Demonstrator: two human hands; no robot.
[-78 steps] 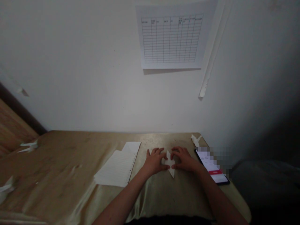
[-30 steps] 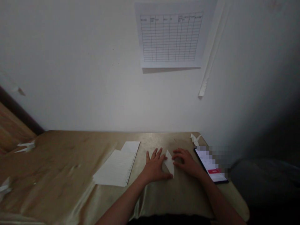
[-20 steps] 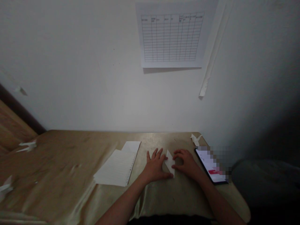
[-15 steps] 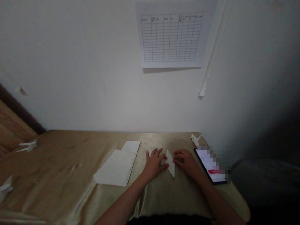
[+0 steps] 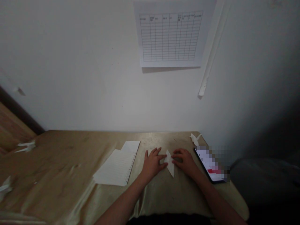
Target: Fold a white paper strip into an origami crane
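Note:
A small white folded paper, shaped like a narrow diamond, lies on the cloth-covered table between my hands. At its left edge, my left hand holds it with thumb and index finger, the other fingers spread above the cloth. On the opposite edge, the thumb and index fingertips of my right hand grip the paper, with the remaining fingers curled. My fingertips cover part of both edges, so the finer folds cannot be made out.
Loose lined sheets lie left of my hands. A phone rests at the right, below a folded paper bird. Two more white folded shapes, one farther back and one nearer, sit at far left. A wall borders the table.
My right hand has moved slightly left, and its fingertips now meet the folded paper's right edge. My left hand has barely shifted.

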